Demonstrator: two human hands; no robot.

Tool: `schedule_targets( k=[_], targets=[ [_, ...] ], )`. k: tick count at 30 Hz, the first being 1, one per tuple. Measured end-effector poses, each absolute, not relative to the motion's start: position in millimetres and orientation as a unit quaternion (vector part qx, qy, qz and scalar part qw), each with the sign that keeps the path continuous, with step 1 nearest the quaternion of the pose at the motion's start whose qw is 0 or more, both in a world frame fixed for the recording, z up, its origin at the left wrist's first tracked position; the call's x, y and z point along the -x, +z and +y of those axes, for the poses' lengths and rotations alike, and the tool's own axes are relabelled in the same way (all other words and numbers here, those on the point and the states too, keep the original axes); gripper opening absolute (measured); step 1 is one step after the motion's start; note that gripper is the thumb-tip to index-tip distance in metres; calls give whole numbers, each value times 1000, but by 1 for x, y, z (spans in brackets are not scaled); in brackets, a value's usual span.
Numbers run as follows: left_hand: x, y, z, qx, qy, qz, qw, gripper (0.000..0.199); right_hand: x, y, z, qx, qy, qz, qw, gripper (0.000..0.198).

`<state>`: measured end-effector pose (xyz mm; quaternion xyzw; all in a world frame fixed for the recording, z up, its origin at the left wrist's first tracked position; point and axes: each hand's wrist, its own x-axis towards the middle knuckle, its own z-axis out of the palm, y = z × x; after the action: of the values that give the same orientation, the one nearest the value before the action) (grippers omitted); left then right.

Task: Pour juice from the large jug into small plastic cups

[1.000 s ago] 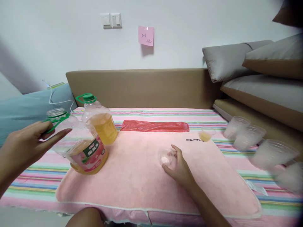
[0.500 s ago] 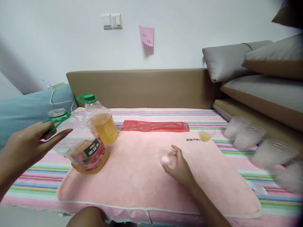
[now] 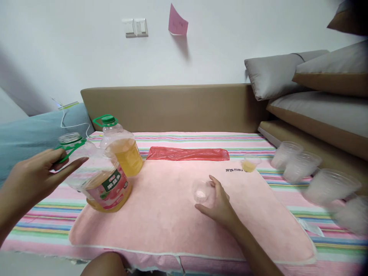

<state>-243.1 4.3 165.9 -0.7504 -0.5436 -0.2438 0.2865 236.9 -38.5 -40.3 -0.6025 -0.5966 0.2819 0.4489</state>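
Observation:
My left hand [image 3: 47, 165] is closed round the green ring handle of an uncapped, clear plastic juice bottle [image 3: 110, 188], whose pink label faces me and whose lower part holds yellow juice. Its body leans in the view, with the neck towards the left. On the pink mat [image 3: 161, 214], a small clear plastic cup [image 3: 201, 191] stands with no juice visible in it. Beside the cup's right side is my right hand [image 3: 220, 203], thumb and fingers spread; whether a fingertip still touches the cup is unclear. Further right sits another clear cup with yellow juice [image 3: 248, 165].
A second juice bottle [image 3: 126, 157], capped in green, stands behind the first. Across the mat's far edge lies a red plastic bag [image 3: 188, 153]. Stacks of clear cups [image 3: 330, 188] line the right side, below piled grey cushions [image 3: 322, 111]. A brown backboard [image 3: 172, 109] closes off the rear.
The thumb of my right hand has moved away from the small cup, so the grasp has opened. The pink note on the wall has flapped upward. My left hand and the bottle look unmoved.

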Motion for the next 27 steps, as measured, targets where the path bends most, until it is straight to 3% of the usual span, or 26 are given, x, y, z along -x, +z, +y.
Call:
schedule_targets(
  k=[3, 5, 10, 12, 19, 27],
  targets=[
    [241, 167, 3, 750, -251, -540, 286, 52, -265, -27, -49, 594, 305, -610, 427, 128],
    [239, 168, 1, 748, -261, -535, 292, 53, -288, -16, -56, 574, 309, -620, 435, 128],
    [229, 177, -5, 727, -268, -582, 248, 57, -322, 2, -60, 525, 294, -567, 562, 71],
    [225, 183, -7, 708, -283, -611, 214, 60, -323, 4, -59, 518, 298, -531, 600, 56],
    [224, 209, -7, 657, -310, -667, 165, 67, -313, 3, -58, 511, 317, -515, 611, 50],
    [223, 228, -9, 644, -274, -696, 157, 68, -306, 4, -52, 522, 330, -509, 600, 57]
  ],
)
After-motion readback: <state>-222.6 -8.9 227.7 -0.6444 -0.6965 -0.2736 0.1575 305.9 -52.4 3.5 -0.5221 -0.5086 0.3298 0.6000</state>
